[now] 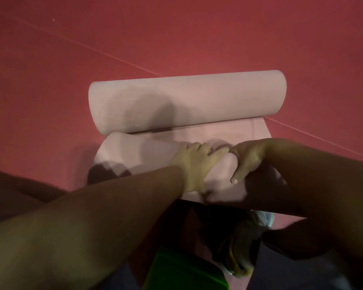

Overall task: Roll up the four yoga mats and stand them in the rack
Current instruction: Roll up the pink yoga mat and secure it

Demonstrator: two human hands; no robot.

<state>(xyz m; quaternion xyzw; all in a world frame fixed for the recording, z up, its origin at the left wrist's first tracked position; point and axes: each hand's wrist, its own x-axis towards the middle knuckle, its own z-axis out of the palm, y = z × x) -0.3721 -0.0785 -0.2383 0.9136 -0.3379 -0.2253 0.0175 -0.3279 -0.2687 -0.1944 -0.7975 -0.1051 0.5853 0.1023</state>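
Both forearms reach forward and meet. The left hand (195, 164) and right hand (246, 159) each curl their grip round the near pink roll (147, 155). Just beyond, the far pink roll (187, 99) lies on the red floor (176, 38).

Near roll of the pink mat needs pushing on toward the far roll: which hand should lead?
Probably the left hand: it grips the near roll close to mid-width, knuckles on top. The right hand grips beside it toward the right, so the roll's left end is unsupported. The far roll lies just ahead.
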